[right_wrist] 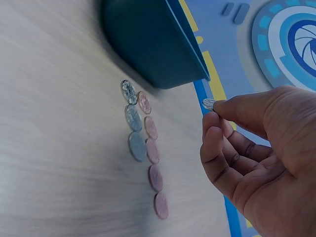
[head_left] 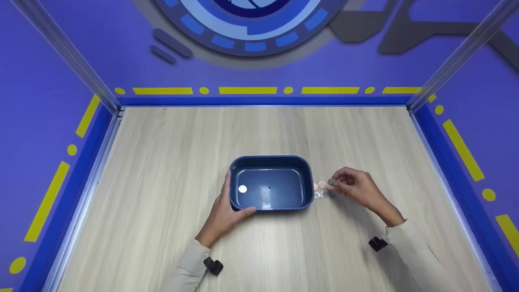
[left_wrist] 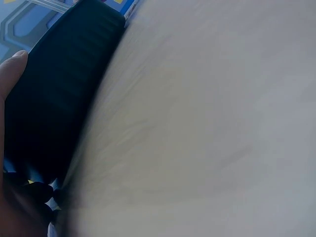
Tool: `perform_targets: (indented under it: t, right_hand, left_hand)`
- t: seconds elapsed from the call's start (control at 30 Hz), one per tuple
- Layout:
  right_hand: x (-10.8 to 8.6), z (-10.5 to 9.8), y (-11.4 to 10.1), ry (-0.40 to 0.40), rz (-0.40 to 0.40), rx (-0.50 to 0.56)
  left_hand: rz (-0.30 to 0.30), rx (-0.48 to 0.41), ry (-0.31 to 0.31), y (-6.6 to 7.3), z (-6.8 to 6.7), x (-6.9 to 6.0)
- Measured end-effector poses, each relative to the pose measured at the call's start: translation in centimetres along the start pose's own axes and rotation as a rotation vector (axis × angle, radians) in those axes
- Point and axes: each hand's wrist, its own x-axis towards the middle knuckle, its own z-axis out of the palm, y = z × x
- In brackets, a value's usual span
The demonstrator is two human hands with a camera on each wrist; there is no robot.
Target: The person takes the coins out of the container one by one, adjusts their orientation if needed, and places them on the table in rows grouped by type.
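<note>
A dark blue rectangular plastic box [head_left: 284, 190] stands upright on the table, and one silver coin [head_left: 242, 189] lies inside it at the left. My left hand [head_left: 225, 213] grips the box at its left front corner, thumb along the front rim and fingers along the left wall. To the right of the box, my right hand [head_left: 357, 188] pinches a silver coin [right_wrist: 209, 104] between thumb and fingertip, above the table. Below it, silver coins [right_wrist: 133, 118] and copper-coloured coins [right_wrist: 152, 150] lie in two rows beside the box's right wall.
The wood-grain table [head_left: 162, 162] is bounded by blue-purple panels [head_left: 243, 77] with yellow marks at the back and both sides. Metal rails [head_left: 85, 65] run up the corners. A black wrist device [head_left: 213, 266] sits at the left sleeve.
</note>
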Motion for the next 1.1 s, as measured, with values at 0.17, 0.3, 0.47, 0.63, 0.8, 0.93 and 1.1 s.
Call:
perform_targets:
  t: [0.17, 0.3, 0.47, 0.63, 0.8, 0.93, 1.1]
  right_hand:
    - [-1.0, -0.1, 0.8, 0.017, 0.023, 0.013]
    - [-1.6, -0.1, 1.5, 0.033, 0.041, 0.000]
    - [-2.4, 0.1, 2.7, 0.047, 0.060, -0.003]
    - [-3.2, 0.3, 3.7, 0.058, 0.079, -0.036]
    - [-3.8, 0.7, 4.3, 0.065, 0.100, -0.087]
    - [-4.1, 1.2, 4.5, 0.093, 0.106, -0.093]
    - [-4.1, 1.9, 4.7, 0.163, 0.096, -0.104]
  left_hand:
    - [0.005, 0.000, 0.002, 0.0, 0.1, -0.1]
    - [0.018, 0.007, 0.010, -0.1, 0.1, -0.1]
    - [0.006, 0.004, 0.006, 0.0, 0.1, -0.1]
    - [-0.011, 0.007, 0.003, 0.0, 0.2, -0.2]
    - [-0.017, 0.010, 0.002, 0.0, 0.1, -0.1]
    - [-0.021, 0.008, 0.001, 0.0, 0.1, 0.0]
    - [-0.026, 0.012, 0.001, 0.0, 0.0, 0.0]
